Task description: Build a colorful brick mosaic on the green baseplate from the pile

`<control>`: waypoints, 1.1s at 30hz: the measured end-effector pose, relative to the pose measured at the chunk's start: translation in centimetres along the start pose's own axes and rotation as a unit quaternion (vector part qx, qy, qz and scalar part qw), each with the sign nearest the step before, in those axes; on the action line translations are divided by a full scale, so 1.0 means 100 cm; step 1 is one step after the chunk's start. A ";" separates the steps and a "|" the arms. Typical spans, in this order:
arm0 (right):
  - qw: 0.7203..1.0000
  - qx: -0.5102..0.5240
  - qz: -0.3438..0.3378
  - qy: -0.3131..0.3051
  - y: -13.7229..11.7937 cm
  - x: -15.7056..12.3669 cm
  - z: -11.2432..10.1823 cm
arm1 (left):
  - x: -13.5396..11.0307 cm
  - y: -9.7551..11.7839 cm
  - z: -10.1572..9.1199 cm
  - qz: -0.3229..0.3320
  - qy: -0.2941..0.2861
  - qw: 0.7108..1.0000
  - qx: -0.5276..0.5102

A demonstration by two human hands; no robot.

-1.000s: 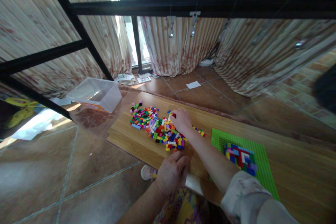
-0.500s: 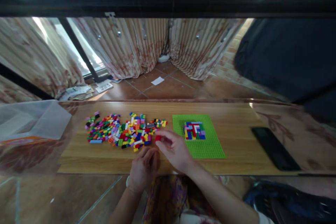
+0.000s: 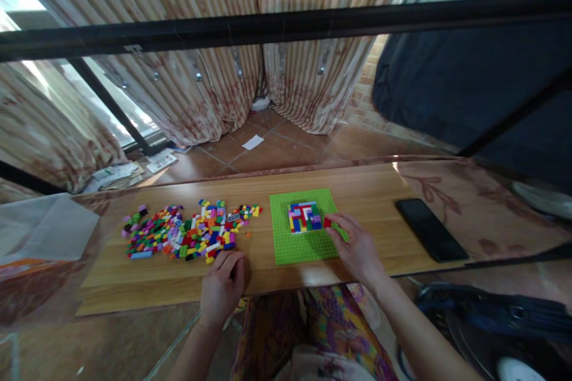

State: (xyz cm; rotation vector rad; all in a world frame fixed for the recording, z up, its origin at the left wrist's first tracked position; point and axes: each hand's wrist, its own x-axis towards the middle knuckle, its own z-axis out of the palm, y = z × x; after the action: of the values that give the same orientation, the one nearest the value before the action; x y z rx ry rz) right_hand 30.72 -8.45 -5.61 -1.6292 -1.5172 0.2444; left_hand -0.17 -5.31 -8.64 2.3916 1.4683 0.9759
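Observation:
Between the thumb and fingers of my right hand (image 3: 355, 247) is a small red brick (image 3: 328, 222). That hand hovers over the right side of the green baseplate (image 3: 286, 252), just right of a multicoloured block of bricks (image 3: 306, 217) built on it. White and red bricks show in the middle of its top. My left hand (image 3: 222, 283) is loosely curled at the table's front edge, close below the loose brick pile (image 3: 196, 235); I see nothing in its fingers.
A translucent plastic box (image 3: 47, 229) stands at the far left. The wooden tabletop (image 3: 147, 280) carries the bricks and baseplate. Towards the right end lies a black phone (image 3: 431, 230). A dark metal bar (image 3: 277, 30) crosses in front of the curtains (image 3: 179, 89).
My right hand has carried the red brick rightward, from beside the pile to the right of the built block. My left hand stays near the pile, now apart from the right. The view has shifted.

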 end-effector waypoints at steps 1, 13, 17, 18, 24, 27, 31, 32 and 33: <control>1.000 -0.001 -0.007 0.000 0.002 0.001 0.001 | 0.000 0.000 0.000 0.000 0.001 1.000 0.003; 0.997 0.009 -0.082 0.008 0.010 0.006 0.037 | 0.000 0.000 0.001 -0.004 0.003 1.000 0.024; 0.997 -0.006 -0.081 0.005 0.011 0.004 0.036 | 0.000 0.000 0.002 -0.006 0.004 1.000 0.023; 0.997 -0.010 -0.082 0.006 0.011 0.004 0.036 | 0.000 0.000 0.001 -0.005 0.004 1.000 0.022; 0.995 -0.038 -0.094 0.001 0.013 0.006 0.035 | 0.000 0.001 0.000 0.004 0.003 1.000 0.016; 0.993 -0.052 -0.104 -0.001 0.016 0.006 0.035 | 0.001 0.002 0.000 0.003 0.005 1.000 0.012; 0.990 -0.065 -0.122 -0.001 0.020 0.005 0.035 | 0.000 0.002 0.001 -0.002 0.006 1.000 0.014; 0.990 -0.068 -0.125 0.001 0.020 0.004 0.036 | 0.000 0.002 0.001 -0.003 0.007 1.000 0.014; 0.990 -0.071 -0.125 0.004 0.021 0.004 0.036 | 0.000 0.002 0.001 -0.003 0.007 1.000 0.014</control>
State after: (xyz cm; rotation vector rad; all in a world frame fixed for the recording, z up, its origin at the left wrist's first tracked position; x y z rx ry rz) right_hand 29.89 -6.21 -9.04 -1.5258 -1.7480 -0.0086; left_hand 0.01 -5.38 -8.60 2.4032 1.5021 0.9793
